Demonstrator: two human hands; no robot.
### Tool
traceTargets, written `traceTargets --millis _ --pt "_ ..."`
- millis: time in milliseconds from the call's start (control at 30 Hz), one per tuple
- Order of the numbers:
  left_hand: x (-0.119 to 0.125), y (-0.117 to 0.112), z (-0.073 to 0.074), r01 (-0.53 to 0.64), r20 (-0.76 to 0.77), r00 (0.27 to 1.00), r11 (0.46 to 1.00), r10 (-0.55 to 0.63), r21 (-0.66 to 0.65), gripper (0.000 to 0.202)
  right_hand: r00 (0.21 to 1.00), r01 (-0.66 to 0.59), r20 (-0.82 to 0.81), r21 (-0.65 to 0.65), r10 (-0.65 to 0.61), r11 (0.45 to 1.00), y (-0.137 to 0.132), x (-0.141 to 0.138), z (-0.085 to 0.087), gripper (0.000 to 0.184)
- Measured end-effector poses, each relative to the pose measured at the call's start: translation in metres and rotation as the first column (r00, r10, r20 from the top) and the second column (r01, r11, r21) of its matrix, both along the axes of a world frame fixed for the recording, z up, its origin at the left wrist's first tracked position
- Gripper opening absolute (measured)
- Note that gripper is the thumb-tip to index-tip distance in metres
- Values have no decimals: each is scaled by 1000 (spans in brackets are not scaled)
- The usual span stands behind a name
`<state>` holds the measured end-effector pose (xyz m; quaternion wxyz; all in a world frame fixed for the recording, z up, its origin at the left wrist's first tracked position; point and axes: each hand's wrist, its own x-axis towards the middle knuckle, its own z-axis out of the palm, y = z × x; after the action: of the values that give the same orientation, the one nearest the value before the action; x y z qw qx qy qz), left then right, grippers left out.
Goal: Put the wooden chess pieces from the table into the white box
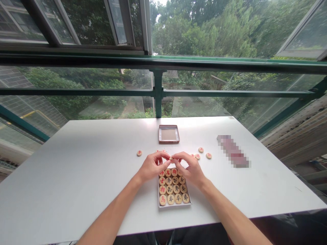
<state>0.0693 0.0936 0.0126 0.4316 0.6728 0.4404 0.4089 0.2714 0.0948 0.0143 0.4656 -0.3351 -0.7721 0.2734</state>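
Pale, red- or black-lettered discs

Two hands, one left hand and one right hand, appear at center, with one held disc at their fingertips. Lower center: one box containing sixteen discs, four rows of four; nine black-marked discs, six clearly red-marked discs, one partly covered. Left of center: one loose disc. Right of center: four loose discs, one partly hidden, and one pixelated object. Discs behind the left hand: number indeterminable. Center: one shallow lid. Throughout: one white table.
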Motion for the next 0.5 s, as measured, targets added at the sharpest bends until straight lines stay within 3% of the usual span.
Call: traceTargets --millis 500 --pt "-1 2 -2 -17 52 999 1000 17 1 23 1000 -14 18 13 14 1000 -2 -2 -1 25"
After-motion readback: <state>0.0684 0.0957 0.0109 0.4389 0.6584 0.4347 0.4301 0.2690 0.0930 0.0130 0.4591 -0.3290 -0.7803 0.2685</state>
